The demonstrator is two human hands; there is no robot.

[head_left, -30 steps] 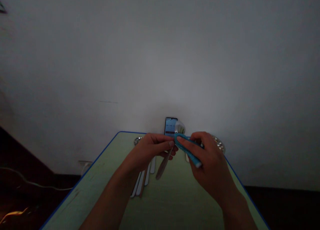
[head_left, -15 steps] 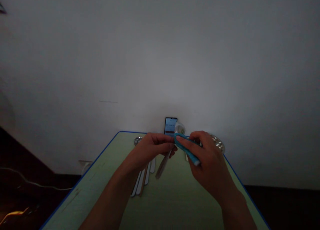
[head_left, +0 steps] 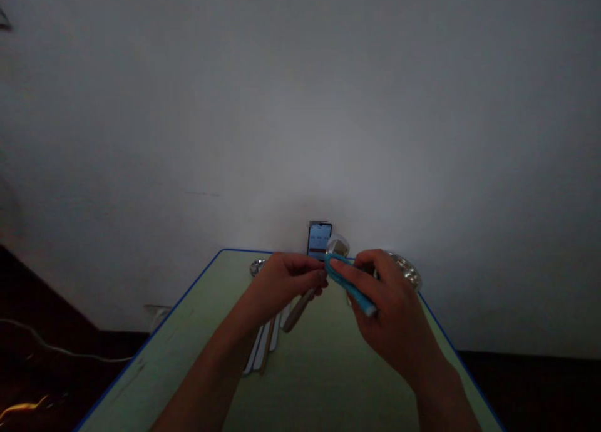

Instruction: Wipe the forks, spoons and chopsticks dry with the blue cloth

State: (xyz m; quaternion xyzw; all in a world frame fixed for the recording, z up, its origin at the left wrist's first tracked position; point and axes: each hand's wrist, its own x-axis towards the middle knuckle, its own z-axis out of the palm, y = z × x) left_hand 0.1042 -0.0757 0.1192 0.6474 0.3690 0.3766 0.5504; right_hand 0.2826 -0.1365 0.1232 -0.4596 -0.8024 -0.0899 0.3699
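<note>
A long-handled metal spoon [head_left: 337, 246] is held up over the table, its round bowl at the top and its handle slanting down to the left. My left hand [head_left: 284, 278] pinches it along the handle with thumb and fingers. In my right hand [head_left: 389, 288] is a folded blue cloth [head_left: 353, 286], pressed by the fingers against the spoon just below the bowl. The part of the spoon between the two hands is covered by fingers and cloth.
Several long utensil handles [head_left: 258, 350] lie on the green table [head_left: 323, 375], partly behind my left arm. A phone [head_left: 320, 238] leans on the wall at the back. One shiny metal dish [head_left: 409, 270] stands behind my right hand; a shiny metal piece [head_left: 256, 267] is at back left.
The spoon has tilted, its handle end swinging a little left and its bowl turning more toward me. Both hands keep their holds, with the cloth still at the neck.
</note>
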